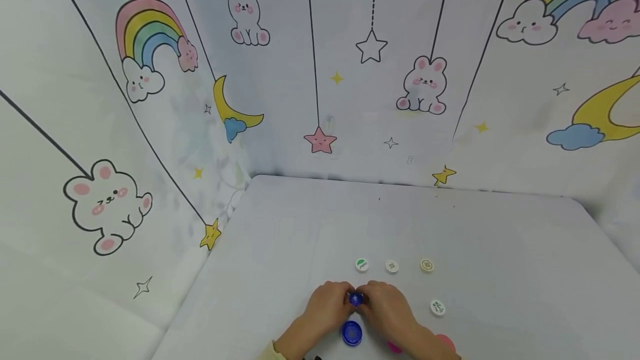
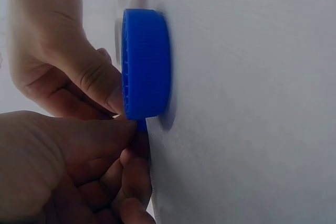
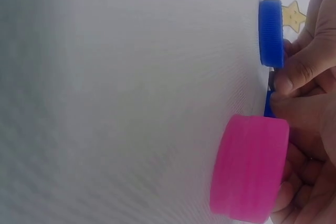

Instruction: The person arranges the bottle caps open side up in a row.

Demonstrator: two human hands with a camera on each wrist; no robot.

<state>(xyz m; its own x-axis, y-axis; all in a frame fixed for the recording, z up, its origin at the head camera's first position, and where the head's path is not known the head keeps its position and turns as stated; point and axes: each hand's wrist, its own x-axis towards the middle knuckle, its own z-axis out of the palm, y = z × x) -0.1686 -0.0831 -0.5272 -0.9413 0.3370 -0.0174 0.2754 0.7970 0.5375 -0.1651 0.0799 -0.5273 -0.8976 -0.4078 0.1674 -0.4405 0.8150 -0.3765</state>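
Between both hands, low in the head view, is a small blue bottle cap point(image 1: 356, 299). My left hand point(image 1: 327, 307) pinches its left side with thumb and fingers. From the other side, my right hand point(image 1: 390, 307) pinches it the same way. Only a sliver of this small cap point(image 2: 142, 125) shows past the fingers in the left wrist view. A larger blue bottle cap point(image 1: 352, 333) with ridged sides lies just on the near side of the hands, its hollow side up. In the right wrist view, a pink cap point(image 3: 250, 169) stands close beside my right hand.
Beyond the hands, a white cap with green print point(image 1: 362, 265), a white cap point(image 1: 392, 266) and a cream cap point(image 1: 426, 265) form a row. Another white cap point(image 1: 438, 308) lies right. A coral-pink cap point(image 1: 445, 342) is partly behind the right forearm. Printed cloth point(image 1: 280, 99) encloses the white table point(image 1: 280, 226).
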